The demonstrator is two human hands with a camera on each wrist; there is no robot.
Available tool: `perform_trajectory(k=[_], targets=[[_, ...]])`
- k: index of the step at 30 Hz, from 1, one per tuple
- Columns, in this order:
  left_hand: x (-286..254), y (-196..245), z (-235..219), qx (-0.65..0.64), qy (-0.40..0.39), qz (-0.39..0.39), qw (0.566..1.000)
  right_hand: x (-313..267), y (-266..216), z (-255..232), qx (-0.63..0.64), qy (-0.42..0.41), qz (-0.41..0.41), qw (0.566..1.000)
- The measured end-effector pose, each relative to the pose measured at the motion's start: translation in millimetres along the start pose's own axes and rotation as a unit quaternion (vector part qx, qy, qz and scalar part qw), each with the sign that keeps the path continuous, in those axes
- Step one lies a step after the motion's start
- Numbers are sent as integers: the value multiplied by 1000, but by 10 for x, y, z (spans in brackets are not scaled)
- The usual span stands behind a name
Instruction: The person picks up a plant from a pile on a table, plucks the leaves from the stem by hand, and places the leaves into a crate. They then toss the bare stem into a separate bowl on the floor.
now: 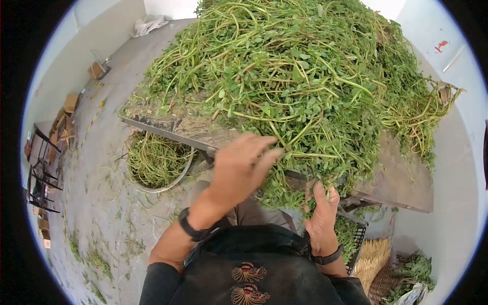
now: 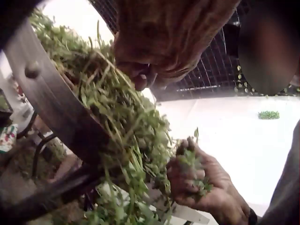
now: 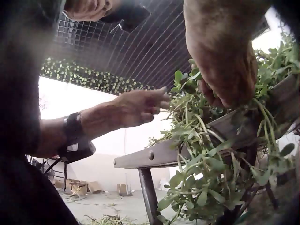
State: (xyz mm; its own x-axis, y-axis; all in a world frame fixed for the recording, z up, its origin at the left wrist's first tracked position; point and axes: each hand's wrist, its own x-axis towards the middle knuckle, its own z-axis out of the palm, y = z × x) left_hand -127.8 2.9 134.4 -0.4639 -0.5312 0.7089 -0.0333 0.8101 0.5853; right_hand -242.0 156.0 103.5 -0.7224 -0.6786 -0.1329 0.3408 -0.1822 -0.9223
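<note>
A large heap of leafy purslane stems (image 1: 305, 86) covers the table (image 1: 401, 173) and hangs over its front edge. My left hand (image 1: 239, 162) reaches to the front of the heap, its fingers apart and their tips right at some stems; in the right wrist view this left hand (image 3: 133, 108) shows from the side. Lower and to the right, at the table edge, my right hand (image 1: 323, 213) holds purslane sprigs with curled fingers. The left wrist view shows leaves (image 2: 190, 161) poking out between the fingers of that right hand (image 2: 211, 180).
Below the table's left side stands a round metal basin (image 1: 175, 183) filled with stems. A black crate (image 1: 358, 241) of greens is under the right side, near a straw bundle (image 1: 373, 259). Chairs (image 1: 43, 178) and cardboard boxes (image 1: 71, 103) line the left wall; loose greens (image 1: 96, 262) litter the floor.
</note>
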Motion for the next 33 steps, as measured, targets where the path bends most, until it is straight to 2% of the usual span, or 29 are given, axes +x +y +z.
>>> perform_trajectory(k=[1, 3, 7, 9, 13, 14, 15, 19, 21, 22, 24, 26, 28, 30, 31, 32, 33], targets=[[36, 48, 120, -2, -3, 0, 1000, -10, 1, -17, 1, 5, -3, 1000], [60, 80, 294, 80, -17, 23, 996, -24, -2, -36, 17, -3, 3, 1000], [-23, -47, 319, 74, 6, 35, 997, 12, 68, -108, 38, -25, 2, 999], [-55, -44, 236, -16, 14, -54, 998, 36, 40, -45, 37, -19, 19, 999], [-127, -77, 154, -19, -17, -63, 998, 105, 62, 106, 48, 8, 33, 998], [-146, -61, 143, -52, -31, -101, 993, 124, 56, 138, 48, 8, 32, 998], [-167, -51, 136, -84, -46, -140, 985, 145, 50, 170, 51, -11, 26, 998], [-232, -40, 156, -138, -74, -181, 971, 187, 115, 239, 38, -57, 0, 998], [-254, -40, 148, -197, -87, -239, 947, 149, 107, 284, 32, -64, -7, 997], [-241, -33, 125, -197, -86, -241, 946, 123, 97, 303, 28, -69, -15, 997], [-175, -12, 59, -319, -74, -335, 883, 82, 49, 333, 27, -66, -20, 997], [-212, -63, 102, -338, -71, -328, 879, 92, 37, 366, 25, -64, -27, 997], [-277, -116, 156, -359, -76, -322, 873, 94, 53, 388, -36, -83, -84, 992], [-307, -142, 182, -274, -85, -233, 929, 133, 83, 336, -41, -86, -80, 992], [-293, -157, 143, -275, -85, -234, 929, 159, 34, 326, -53, -69, -71, 994], [-237, -170, 48, -297, -73, -294, 906, 186, -1, 310, -65, -53, -60, 995], [-206, -208, -39, -316, -60, -353, 879, 216, 1, 273, -1, -23, -58, 998]])
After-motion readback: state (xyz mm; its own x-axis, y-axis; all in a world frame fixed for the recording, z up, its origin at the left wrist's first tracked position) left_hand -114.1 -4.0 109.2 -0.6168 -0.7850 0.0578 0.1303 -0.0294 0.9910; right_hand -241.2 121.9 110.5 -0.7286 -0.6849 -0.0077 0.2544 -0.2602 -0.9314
